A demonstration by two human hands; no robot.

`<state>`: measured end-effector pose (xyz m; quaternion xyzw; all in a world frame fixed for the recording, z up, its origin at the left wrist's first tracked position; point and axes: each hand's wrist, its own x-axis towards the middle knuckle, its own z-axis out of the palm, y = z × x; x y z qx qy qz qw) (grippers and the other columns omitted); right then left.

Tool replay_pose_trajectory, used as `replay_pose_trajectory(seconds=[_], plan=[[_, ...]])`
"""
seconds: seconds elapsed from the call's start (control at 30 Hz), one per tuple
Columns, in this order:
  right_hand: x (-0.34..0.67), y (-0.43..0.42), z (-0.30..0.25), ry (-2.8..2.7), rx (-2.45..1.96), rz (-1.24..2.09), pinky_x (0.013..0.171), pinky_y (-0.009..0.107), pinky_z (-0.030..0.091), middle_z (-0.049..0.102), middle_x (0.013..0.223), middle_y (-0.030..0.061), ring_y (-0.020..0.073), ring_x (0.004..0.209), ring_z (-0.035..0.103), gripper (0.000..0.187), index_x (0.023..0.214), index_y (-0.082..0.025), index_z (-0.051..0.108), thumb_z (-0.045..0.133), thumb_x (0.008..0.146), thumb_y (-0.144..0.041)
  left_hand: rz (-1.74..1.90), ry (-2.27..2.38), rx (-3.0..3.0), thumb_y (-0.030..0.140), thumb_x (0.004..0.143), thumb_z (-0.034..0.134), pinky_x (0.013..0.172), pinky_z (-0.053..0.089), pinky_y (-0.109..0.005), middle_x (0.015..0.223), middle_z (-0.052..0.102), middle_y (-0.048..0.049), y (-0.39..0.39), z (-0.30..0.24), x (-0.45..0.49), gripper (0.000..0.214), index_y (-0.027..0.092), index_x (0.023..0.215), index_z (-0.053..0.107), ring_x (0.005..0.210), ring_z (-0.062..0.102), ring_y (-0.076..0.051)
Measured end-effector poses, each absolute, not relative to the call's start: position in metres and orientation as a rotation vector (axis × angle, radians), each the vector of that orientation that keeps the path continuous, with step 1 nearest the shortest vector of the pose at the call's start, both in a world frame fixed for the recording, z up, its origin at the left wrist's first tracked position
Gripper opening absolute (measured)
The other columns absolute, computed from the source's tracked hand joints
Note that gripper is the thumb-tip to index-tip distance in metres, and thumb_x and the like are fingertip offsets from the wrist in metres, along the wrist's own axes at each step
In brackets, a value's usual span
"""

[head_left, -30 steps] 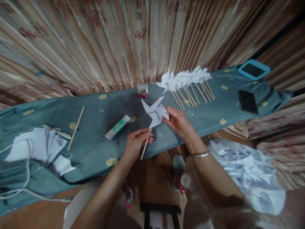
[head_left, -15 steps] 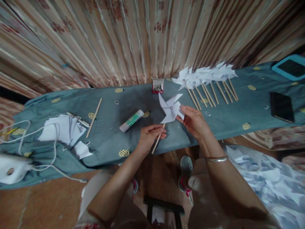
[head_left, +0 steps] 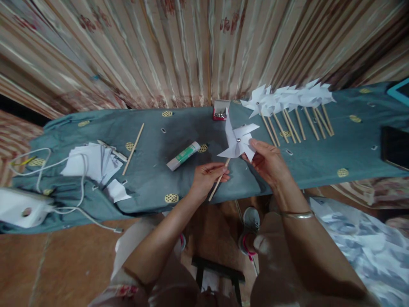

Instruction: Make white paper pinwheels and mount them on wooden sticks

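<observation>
A white paper pinwheel point(head_left: 238, 140) with a metal pin at its centre sits on a thin wooden stick point(head_left: 219, 184). My left hand point(head_left: 206, 179) pinches that stick near its lower part. My right hand point(head_left: 270, 162) has its fingertips on the lower right blade of the pinwheel. Both hands hover over the front edge of a blue-grey cloth-covered table point(head_left: 153, 179). A row of several finished white pinwheels on sticks point(head_left: 289, 106) lies at the back right of the table.
A glue stick point(head_left: 184, 155) lies left of my hands. A small red box of pins point(head_left: 220, 110) stands at the back. A loose stick point(head_left: 133, 143), a stack of white paper squares point(head_left: 92, 164), a white cable and adapter point(head_left: 21, 209) lie left. A dark phone point(head_left: 396, 147) is right. Paper scraps point(head_left: 361, 247) cover the floor.
The view has shifted left, so everything sits further right in the frame. The pinwheel's blades have turned while my right hand stays on one blade. My left hand keeps holding the stick.
</observation>
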<state>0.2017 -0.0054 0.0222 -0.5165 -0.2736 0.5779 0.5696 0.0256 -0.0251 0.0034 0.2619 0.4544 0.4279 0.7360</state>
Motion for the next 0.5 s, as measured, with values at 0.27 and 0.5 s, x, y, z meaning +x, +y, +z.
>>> replay_pose_trajectory(seconds=[0.27,0.5], plan=[[0.2000,-0.0055,0.0207,-0.635,-1.210,1.350,0.059,0.024,0.058,0.075,0.076,-0.0014,0.0106,0.059,0.064,0.022,0.076,-0.022,0.074,0.088,0.066,-0.035,0.949,0.992,0.550,0.028,0.050,0.092,0.054,0.053,-0.022,0.063,0.073,-0.0033,-0.0256,0.0041,0.0259,0.032,0.012,0.073,0.075,0.051,0.064,-0.011],[0.1958,-0.0057,0.0217,-0.640,-1.188,1.398,0.055,0.023,0.056,0.073,0.066,-0.0017,0.0125,0.058,0.067,0.030,0.077,-0.022,0.074,0.089,0.061,-0.042,0.958,0.989,0.556,0.031,0.049,0.092,0.056,0.054,-0.023,0.064,0.073,-0.0031,-0.0247,0.0033,0.0250,0.036,0.012,0.074,0.075,0.051,0.064,-0.011]])
